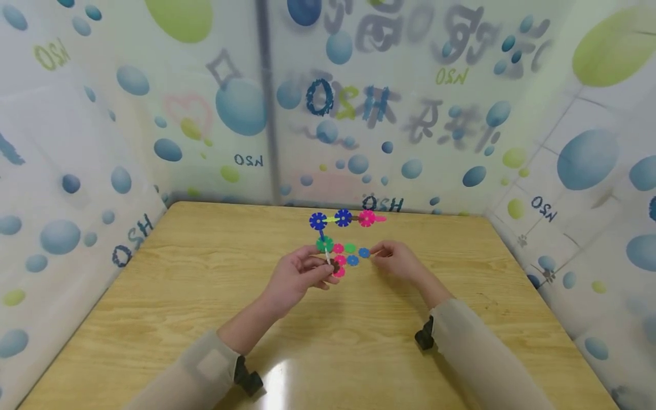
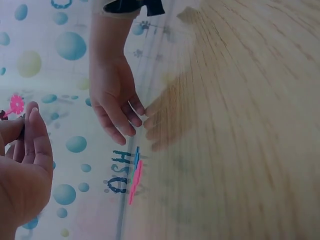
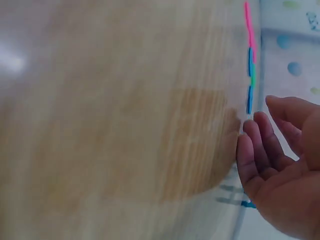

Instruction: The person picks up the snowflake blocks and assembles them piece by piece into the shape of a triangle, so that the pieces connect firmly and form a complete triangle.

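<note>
In the head view my left hand [image 1: 299, 276] pinches the near end of a chain of interlocking plastic snowflake discs, at a brown disc [image 1: 335, 266]. From there the chain runs through a white disc [image 1: 328, 256], a green disc [image 1: 324, 244] and dark blue discs [image 1: 318, 221], then bends right to a pink disc [image 1: 366, 218]. My right hand [image 1: 397, 260], its fingers loosely bent, is beside a loose blue disc [image 1: 364, 252]. The right wrist view shows that hand's fingertips [image 3: 248, 125] just short of the flat blue disc [image 3: 249, 100], with nothing between fingers and thumb.
Several loose discs lie flat on the wooden table [image 1: 205, 250], among them a light green one [image 1: 350, 248], a second blue one [image 1: 352, 260] and a pink one [image 1: 339, 248]. Patterned curtains [image 1: 215, 171] stand behind the table and at both sides.
</note>
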### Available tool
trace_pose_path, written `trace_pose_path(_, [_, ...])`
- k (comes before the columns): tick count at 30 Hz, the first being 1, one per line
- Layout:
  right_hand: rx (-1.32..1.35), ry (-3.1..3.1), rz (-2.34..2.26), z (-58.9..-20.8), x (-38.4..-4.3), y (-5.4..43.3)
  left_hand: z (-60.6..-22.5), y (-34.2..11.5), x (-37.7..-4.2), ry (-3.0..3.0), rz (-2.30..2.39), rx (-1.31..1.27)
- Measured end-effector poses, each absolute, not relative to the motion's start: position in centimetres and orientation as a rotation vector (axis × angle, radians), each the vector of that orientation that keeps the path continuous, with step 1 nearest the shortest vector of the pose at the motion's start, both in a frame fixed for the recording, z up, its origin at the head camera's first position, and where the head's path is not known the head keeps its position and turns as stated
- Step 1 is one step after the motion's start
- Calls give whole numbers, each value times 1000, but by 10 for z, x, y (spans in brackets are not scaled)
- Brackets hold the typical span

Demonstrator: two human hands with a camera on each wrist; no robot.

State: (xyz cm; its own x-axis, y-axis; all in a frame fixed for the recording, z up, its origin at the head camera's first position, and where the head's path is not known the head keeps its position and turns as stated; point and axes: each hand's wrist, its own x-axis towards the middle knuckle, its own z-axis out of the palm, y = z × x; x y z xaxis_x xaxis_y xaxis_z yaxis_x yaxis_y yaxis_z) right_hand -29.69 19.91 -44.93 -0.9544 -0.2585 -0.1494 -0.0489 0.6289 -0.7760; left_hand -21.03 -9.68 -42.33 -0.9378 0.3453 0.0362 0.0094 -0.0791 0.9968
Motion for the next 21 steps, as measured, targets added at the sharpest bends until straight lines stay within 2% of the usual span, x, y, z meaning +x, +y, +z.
trace_pose_path(8, [-211, 2582, -1181, -454, -316, 198, -425, -96, -210, 1942, 2122, 386])
trace_pose_path(16, [-33, 2530, -1247, -462, -320, 183, -427, -96, -211, 1914, 2138, 411])
trace_pose_path(21, [-126, 2606, -1112, -458, -316, 185, -425, -94, -211, 1897, 2125, 410])
